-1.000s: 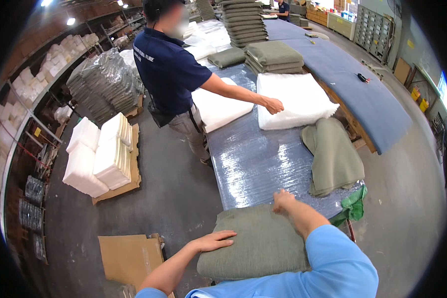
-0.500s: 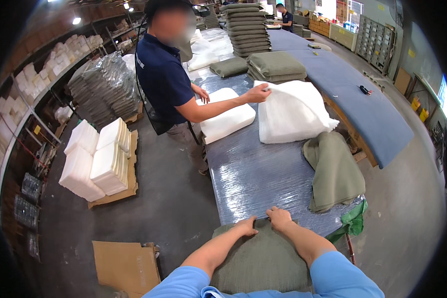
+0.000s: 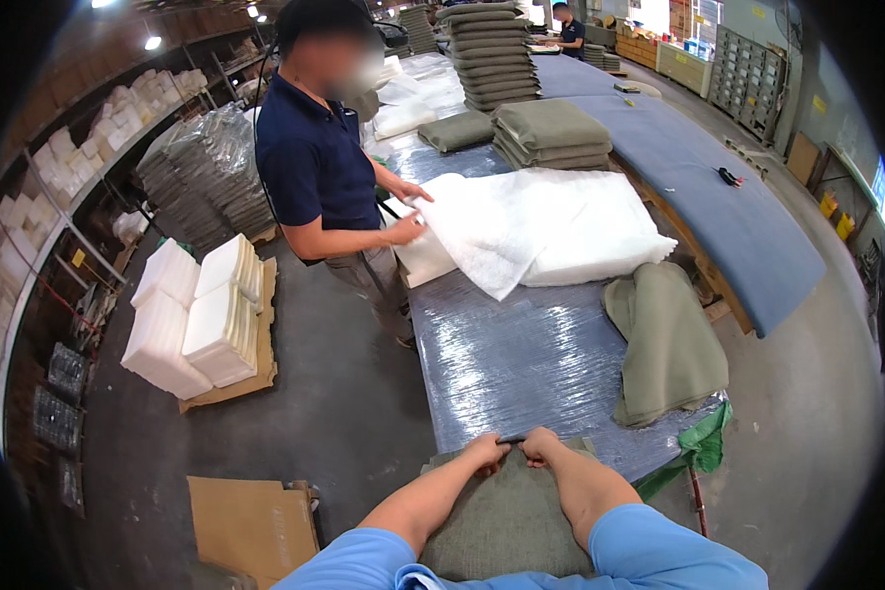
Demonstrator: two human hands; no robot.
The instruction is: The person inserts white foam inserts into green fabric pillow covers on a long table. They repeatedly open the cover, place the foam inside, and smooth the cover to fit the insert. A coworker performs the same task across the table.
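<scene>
An olive-green fabric cover (image 3: 506,526) hangs at the near end of the plastic-wrapped table (image 3: 506,364), reaching down in front of me. My left hand (image 3: 483,455) and my right hand (image 3: 539,448) are closed on its far edge, thumbs close together. A dark strip of that edge shows between them; most fingertips are hidden. Farther right, a loose pile of the same olive cloth (image 3: 669,354) lies bunched at the table's corner. Across the table, a co-worker (image 3: 315,167) holds a white padding sheet (image 3: 482,221) with both hands, over white foam pads (image 3: 600,236).
Folded olive covers (image 3: 546,133) sit stacked farther along the table. A blue-topped table (image 3: 708,197) runs along the right. White foam blocks (image 3: 202,315) stand on cardboard on the left floor. Flat cardboard (image 3: 251,526) lies at lower left. Green plastic (image 3: 703,438) hangs off the table's near right corner.
My hands have drawn closer together and curled around the cover's edge, pulling it slightly toward me. The co-worker has drawn the white sheet leftward over the nearer pad.
</scene>
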